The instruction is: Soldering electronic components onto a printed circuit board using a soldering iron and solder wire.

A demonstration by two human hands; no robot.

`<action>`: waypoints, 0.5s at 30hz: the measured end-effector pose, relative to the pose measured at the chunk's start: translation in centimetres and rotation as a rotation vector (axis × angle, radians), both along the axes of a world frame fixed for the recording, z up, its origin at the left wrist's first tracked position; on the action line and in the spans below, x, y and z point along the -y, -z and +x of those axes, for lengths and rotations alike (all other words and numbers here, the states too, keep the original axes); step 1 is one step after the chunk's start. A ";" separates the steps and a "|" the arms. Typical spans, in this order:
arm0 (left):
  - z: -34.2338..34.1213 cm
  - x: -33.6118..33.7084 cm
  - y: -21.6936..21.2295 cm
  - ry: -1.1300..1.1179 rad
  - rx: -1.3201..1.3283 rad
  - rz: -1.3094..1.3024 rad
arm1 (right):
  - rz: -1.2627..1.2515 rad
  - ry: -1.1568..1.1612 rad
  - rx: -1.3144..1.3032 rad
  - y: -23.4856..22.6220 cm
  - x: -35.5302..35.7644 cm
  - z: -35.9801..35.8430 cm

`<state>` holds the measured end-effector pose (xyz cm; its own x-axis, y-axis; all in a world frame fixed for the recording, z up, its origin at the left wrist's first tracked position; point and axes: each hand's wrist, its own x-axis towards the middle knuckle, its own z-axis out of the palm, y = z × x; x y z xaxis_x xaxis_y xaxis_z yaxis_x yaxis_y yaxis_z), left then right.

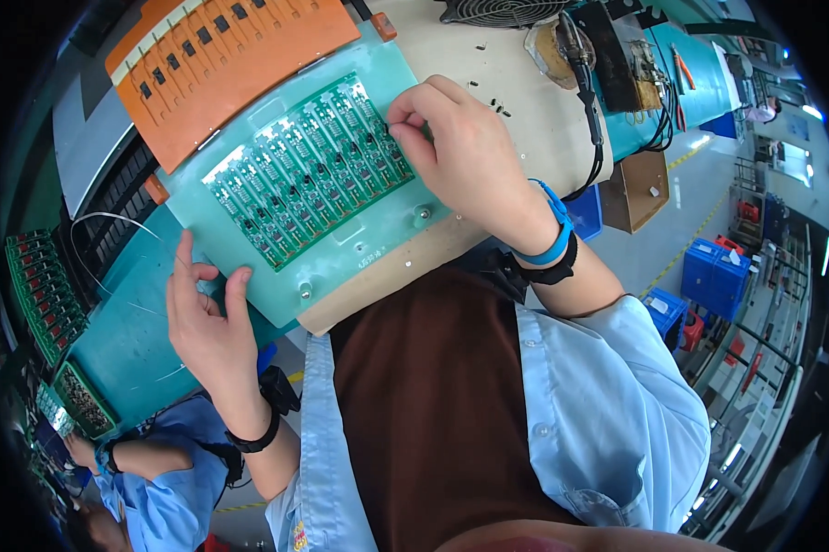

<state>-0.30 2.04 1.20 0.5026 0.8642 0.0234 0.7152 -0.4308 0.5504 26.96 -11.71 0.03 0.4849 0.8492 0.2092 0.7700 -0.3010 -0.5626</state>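
A green circuit board panel (309, 175) with rows of small parts lies in a pale green fixture plate (341, 258). The orange hinged cover (240, 64) of the fixture stands raised behind it. Over the board's right end my right hand (460, 152) has thumb and index finger pinched together, close to the last row. Whatever is between those fingertips is too small or hidden. My left hand (210, 336) is beside the plate's left edge with thumb and fingers apart, holding nothing. A thin pale wire (111, 216) loops past it.
Loose small black parts (497, 106) lie on the tan board at right, near a soldering iron (575, 55) in its stand. A fan grille (502, 11) is behind. At left are another populated board (46, 290) and a green tray (83, 400) of parts. A co-worker's arm (148, 457) shows at lower left.
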 end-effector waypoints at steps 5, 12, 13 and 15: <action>0.1 -0.1 0.0 -0.012 0.005 -0.041 | -0.002 -0.015 0.016 0.0 -0.4 0.1; 0.1 -0.2 0.3 -0.030 0.039 -0.083 | 0.006 -0.044 0.009 0.2 -0.7 0.7; 0.1 -0.2 0.2 -0.026 0.046 -0.076 | 0.005 -0.048 0.018 0.1 -0.8 0.7; 0.1 -0.2 0.2 -0.024 0.054 -0.070 | 0.002 -0.054 0.028 0.0 -0.9 0.7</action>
<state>-0.21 2.24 1.02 0.4812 0.8766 -0.0112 0.6934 -0.3728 0.6166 27.69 -10.80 0.05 0.4319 0.8737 0.2238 0.8007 -0.2573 -0.5410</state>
